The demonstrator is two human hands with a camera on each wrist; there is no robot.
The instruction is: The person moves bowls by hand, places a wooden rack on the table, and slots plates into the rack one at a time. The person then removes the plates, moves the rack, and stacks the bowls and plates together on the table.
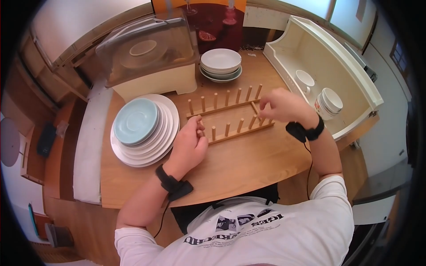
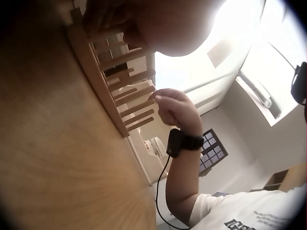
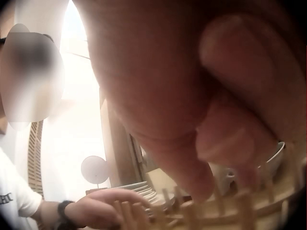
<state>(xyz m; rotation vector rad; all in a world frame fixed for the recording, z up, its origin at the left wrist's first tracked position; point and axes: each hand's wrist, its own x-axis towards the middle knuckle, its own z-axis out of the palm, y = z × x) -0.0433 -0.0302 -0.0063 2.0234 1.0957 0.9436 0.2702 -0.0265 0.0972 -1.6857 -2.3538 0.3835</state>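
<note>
A wooden peg dish rack (image 1: 230,136) with two rows of upright pegs lies on the table in front of the person. My left hand (image 1: 191,142) grips its left end, fingers curled at the end pegs. At the opposite end, my right hand (image 1: 286,106) holds the rack with bent fingers, its fingertips down among the last pegs. In the right wrist view, the fingers (image 3: 204,179) reach down to the wood and hide part of it. The left wrist view shows the left hand (image 2: 163,24) dark and close over the near pegs. No dishes stand between the pegs.
Left of the rack is a stack of white plates (image 1: 171,117) topped by light blue plates (image 1: 136,120). Stacked bowls (image 1: 220,61) stand behind it. A lidded cream box (image 1: 155,84) sits back left; a cream open cabinet (image 1: 328,57) with cups (image 1: 330,99) lies right.
</note>
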